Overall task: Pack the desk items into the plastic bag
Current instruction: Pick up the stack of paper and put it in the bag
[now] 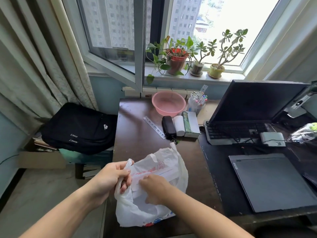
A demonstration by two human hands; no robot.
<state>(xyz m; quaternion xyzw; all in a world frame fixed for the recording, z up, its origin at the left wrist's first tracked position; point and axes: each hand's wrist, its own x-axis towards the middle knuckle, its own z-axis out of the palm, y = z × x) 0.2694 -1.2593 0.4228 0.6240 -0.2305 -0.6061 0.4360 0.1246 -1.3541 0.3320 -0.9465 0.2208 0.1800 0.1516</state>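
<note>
A white plastic bag (164, 162) with red print lies open near the front of the dark desk (137, 143). My left hand (111, 177) grips the bag's left handle and holds the mouth up. My right hand (154, 189) reaches into the mouth, fingers on a white flat item (164, 174) seen through the plastic; whether it grips that item I cannot tell. Further back lie a metal ruler (154, 127), a black pouch (169, 126), a white roll (178, 125) and a green-and-white box (190, 124), side by side.
A pink basin (169, 103) and a cup of pens (197, 102) stand at the desk's back. To the right are a monitor (253, 100), keyboard (235, 131) and closed laptop (271, 181). A black backpack (78, 127) sits left of the desk. Potted plants (178, 59) line the windowsill.
</note>
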